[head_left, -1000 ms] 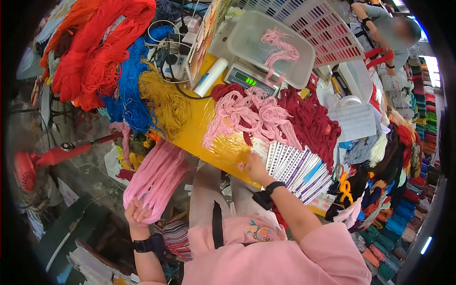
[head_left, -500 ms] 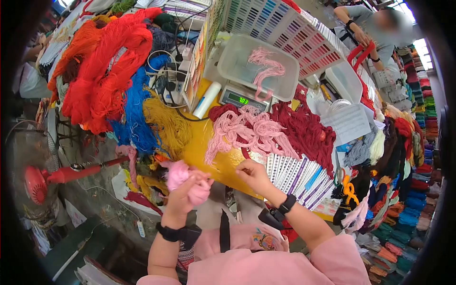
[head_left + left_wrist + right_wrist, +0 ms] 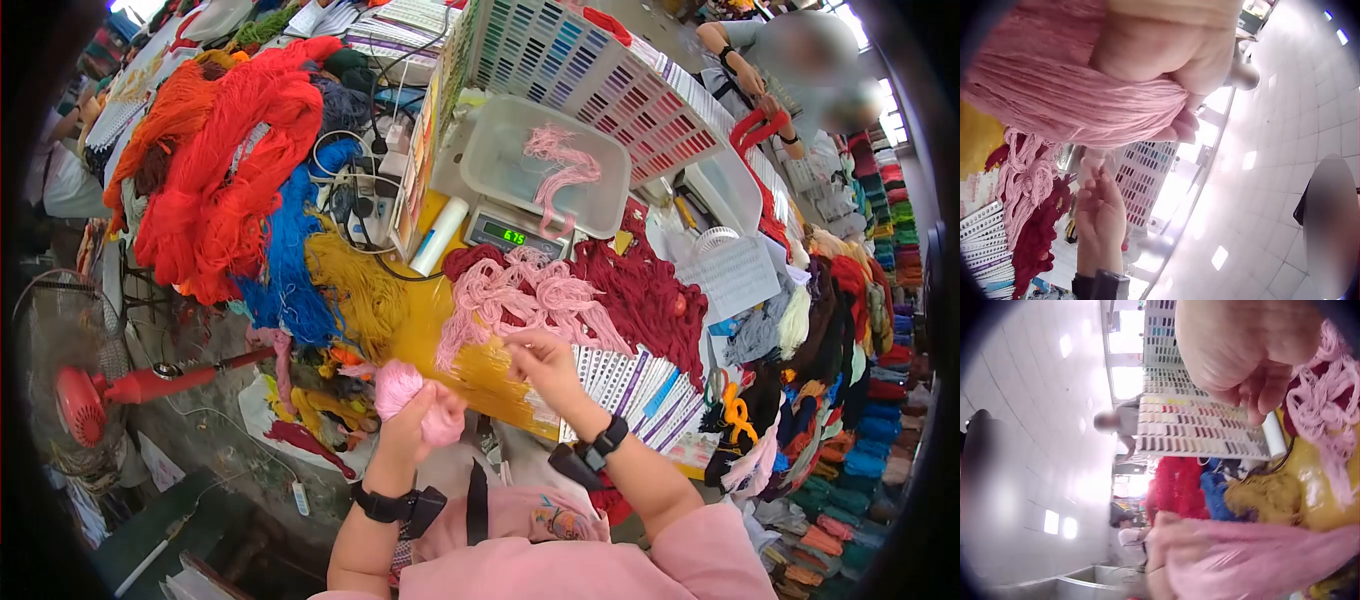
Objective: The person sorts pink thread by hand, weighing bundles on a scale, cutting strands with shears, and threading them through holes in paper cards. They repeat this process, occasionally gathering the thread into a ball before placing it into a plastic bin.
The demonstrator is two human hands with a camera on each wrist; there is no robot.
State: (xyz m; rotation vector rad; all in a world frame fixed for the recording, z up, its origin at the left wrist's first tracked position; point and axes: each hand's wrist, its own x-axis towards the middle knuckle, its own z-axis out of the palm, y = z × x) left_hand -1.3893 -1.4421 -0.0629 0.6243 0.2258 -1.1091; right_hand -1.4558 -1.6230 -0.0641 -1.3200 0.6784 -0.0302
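Note:
My left hand (image 3: 415, 425) grips a pink yarn skein (image 3: 398, 388), bunched in front of my body at the yellow table's near edge. In the left wrist view the skein (image 3: 1072, 100) stretches broad across the top, its folded end at my fingers. Bent fingers show on my right hand (image 3: 552, 378), raised over the table (image 3: 410, 330) beside the fanned cards; whether a thin strand is between the fingertips cannot be told. The right wrist view shows the right hand's (image 3: 1250, 353) fingers curled inward, apart from the skein (image 3: 1266, 556). Loose pink yarn (image 3: 560, 290) lies beyond both hands.
A scale (image 3: 513, 236) reading 6.75 carries a clear tub (image 3: 480, 150) with pink yarn. Dark red yarn (image 3: 655, 300), punched cards (image 3: 640, 395), a white roll (image 3: 440, 236) and a colour chart (image 3: 640, 100) surround it. Red fan (image 3: 85, 405) at left; another person (image 3: 745, 75) beyond.
The left hand has come up and inward from the lower left, and the skein it holds has gone from hanging long to a bunch. The right hand has risen slightly, away from the table's near edge.

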